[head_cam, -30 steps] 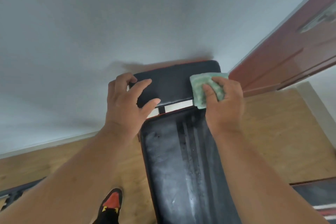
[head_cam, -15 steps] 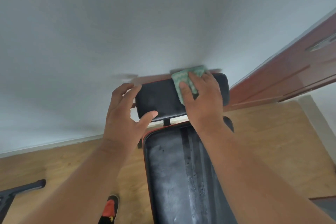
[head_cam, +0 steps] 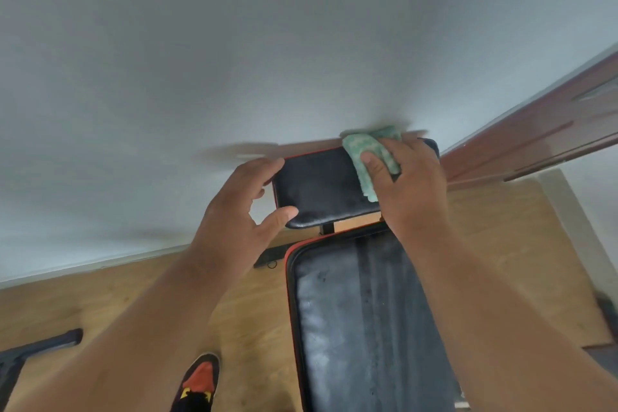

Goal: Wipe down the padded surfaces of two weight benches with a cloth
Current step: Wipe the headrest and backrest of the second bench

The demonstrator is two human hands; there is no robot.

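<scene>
item: small head pad (head_cam: pixel 321 191), black with red piping, lying at 12 o'clock from the long back pad (head_cam: pixel 368 321), a narrow gap and a metal post between them. long axis of the small pad runs 9 to 3 o'clock; long axis of the back pad runs 12 to 6.

item: green cloth (head_cam: pixel 369 157), folded, lying on the small pad's far right corner, at about 1 o'clock of that pad's middle.

item: right hand (head_cam: pixel 411 184), fingers laid flat and close together over the cloth, thumb pressed on its near edge; it presses the cloth down onto the pad.

item: left hand (head_cam: pixel 240 204), fingers curved round the small pad's 9 o'clock end, thumb on the near edge, steadying it; it holds no cloth.

relation for the coming stroke, as a judgement: the unwiped stretch of the small pad lies at 9 o'clock from the cloth, between the two hands, so the stroke would run along the pad's long axis toward the left hand. the right hand is the nearer and the one with the cloth.

other: wood floor (head_cam: pixel 100 311); shoe (head_cam: pixel 200 381) at 7 o'clock.
</scene>
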